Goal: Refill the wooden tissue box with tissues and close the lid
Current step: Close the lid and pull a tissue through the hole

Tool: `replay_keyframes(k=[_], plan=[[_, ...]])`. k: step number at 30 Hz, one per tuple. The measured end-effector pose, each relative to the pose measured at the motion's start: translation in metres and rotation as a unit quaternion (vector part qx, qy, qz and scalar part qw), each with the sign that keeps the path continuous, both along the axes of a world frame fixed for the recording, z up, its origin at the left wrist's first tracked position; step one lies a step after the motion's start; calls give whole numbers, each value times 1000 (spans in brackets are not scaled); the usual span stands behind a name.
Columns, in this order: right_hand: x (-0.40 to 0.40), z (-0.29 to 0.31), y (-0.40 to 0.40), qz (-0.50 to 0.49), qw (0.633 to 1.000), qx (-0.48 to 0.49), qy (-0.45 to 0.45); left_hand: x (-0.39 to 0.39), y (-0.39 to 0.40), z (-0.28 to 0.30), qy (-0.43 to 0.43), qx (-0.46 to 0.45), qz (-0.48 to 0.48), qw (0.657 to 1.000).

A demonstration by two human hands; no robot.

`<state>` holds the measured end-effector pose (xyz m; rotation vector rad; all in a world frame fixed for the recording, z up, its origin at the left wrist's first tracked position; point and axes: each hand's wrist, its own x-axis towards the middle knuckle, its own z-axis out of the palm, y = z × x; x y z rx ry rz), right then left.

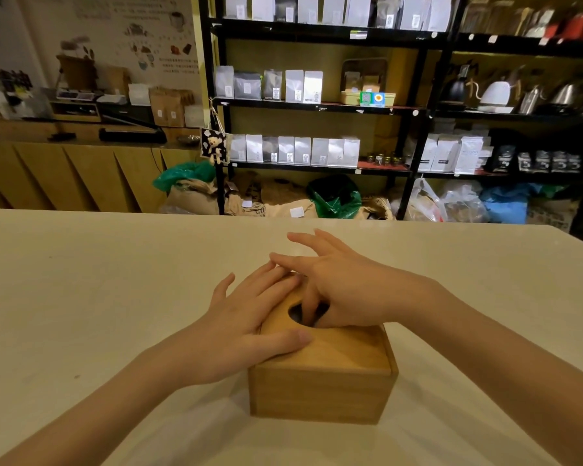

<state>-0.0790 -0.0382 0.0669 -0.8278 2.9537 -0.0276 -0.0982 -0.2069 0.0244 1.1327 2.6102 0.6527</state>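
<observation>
A square wooden tissue box (320, 393) stands on the white table (81, 297) in front of me. Its lid (347, 348) lies on top, with a dark oval hole (297, 312) in the middle. My left hand (246, 317) rests flat on the lid's left side, fingers spread, thumb along the near part of the lid. My right hand (337, 284) is over the far right of the lid, with thumb and a finger dipped into the hole and the other fingers stretched out. No tissue shows in the hole.
The table's far edge runs across the middle of the view. Behind it stand black shelves (317, 105) with coffee bags and kettles, sacks on the floor, and a wooden counter (64, 169) at the left.
</observation>
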Motion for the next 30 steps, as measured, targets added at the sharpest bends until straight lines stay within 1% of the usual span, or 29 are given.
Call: replay_keyframes(k=[12,14,17,19,21,25,28,30], plan=[[5,-7,11,-3,997,-72,39,0,1,-1,-13,18,8,1000],[6,-7,14,-11,994,-103,41,1,1,-1,-14,19,12,1000],[9,-1,17,-35,983,-179,28,1,0,-2,-11,21,14,1000],[9,2,21,-43,980,-192,25,0,0,-2,-5,18,14,1000],[7,2,24,-54,976,-210,7,-1,0,-2,-3,15,12,1000],[5,-1,29,-84,957,-271,-61,-2,0,-2,3,9,6,1000],[6,0,30,-104,931,-330,-117,0,0,1,6,6,1,1000],[7,0,30,-113,914,-365,-138,1,-1,3,9,0,-5,1000]])
